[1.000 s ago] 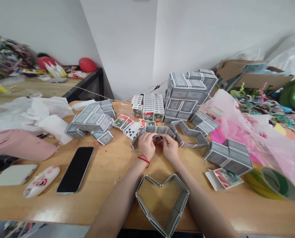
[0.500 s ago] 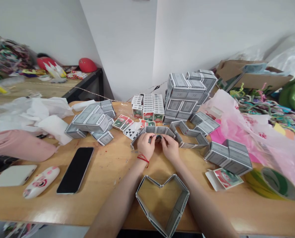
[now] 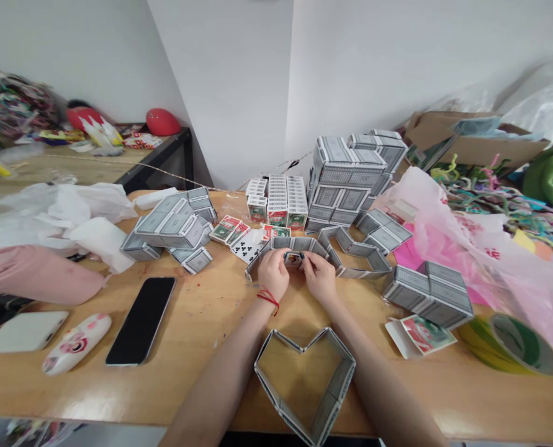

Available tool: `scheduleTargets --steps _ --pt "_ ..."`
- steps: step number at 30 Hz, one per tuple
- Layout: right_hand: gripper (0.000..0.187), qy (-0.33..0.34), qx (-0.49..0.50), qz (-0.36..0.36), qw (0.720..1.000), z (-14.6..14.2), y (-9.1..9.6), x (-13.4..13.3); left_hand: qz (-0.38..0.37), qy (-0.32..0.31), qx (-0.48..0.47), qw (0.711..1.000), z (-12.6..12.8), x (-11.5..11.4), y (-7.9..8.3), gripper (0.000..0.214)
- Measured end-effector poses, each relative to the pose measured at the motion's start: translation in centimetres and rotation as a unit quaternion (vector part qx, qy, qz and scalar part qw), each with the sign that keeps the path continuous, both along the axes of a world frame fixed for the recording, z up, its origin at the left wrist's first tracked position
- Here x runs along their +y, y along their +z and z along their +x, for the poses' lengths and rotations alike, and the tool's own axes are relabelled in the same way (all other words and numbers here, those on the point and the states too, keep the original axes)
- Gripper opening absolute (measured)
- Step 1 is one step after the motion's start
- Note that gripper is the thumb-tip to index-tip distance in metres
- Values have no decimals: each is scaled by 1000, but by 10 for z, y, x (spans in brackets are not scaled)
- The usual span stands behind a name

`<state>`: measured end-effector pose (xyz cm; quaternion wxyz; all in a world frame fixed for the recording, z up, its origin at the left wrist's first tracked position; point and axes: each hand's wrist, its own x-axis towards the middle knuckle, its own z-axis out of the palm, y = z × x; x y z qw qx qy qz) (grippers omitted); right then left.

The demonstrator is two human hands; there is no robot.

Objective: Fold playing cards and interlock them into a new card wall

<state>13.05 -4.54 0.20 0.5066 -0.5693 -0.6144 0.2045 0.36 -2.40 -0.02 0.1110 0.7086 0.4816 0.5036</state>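
Between my hands is a small playing card (image 3: 293,259) with a dark and orange picture. My left hand (image 3: 273,273), a red string at its wrist, pinches the card's left end. My right hand (image 3: 319,273) pinches the right end. Just behind them stands a grey frame of joined cards (image 3: 304,244), partly hidden by my fingers. A heart-shaped frame of folded cards (image 3: 336,386) lies between my forearms. Loose playing cards (image 3: 247,247) are fanned out beyond my left hand, and another card frame (image 3: 362,270) stands to the right.
Stacks of card boxes (image 3: 277,202) and a tall block of joined cards (image 3: 344,180) stand at the back. Left are a phone (image 3: 141,321) and a card block (image 3: 171,223). Right lie another card block (image 3: 429,293), an opened card box (image 3: 427,335) and a tape roll (image 3: 511,343).
The card between my hands has turned so its picture face shows, where before it was mostly hidden by my fingers. My hands have hardly shifted.
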Motion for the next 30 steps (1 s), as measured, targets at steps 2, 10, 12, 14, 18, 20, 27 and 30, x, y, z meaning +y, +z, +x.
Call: scheduleTargets --steps 2,10,12,14,18,20,27,30 --pt "27 -1 36 -11 999 0 -1 1 2 -15 -11 1000 0 0 2 29" --pt "27 9 251 -35 967 -3 3 6 -135 -28 -191 972 6 4 0 27" --pt "27 15 275 -45 960 -3 4 6 -189 -41 -263 945 8 7 -3 24" --pt "28 23 277 -54 959 -4 3 6 -228 -45 -315 920 9 9 -4 21" --pt "27 35 279 -57 958 -2 -2 8 -264 -34 -364 893 9 10 -3 20" --pt "26 28 273 -53 960 0 -4 9 -272 -38 -373 886 8 10 -2 20" --pt "36 30 259 -28 965 2 -2 8 -255 -49 -339 904 5 12 -4 13" --pt "44 43 253 -35 966 2 -2 7 -249 -60 -334 907 4 14 -5 12"
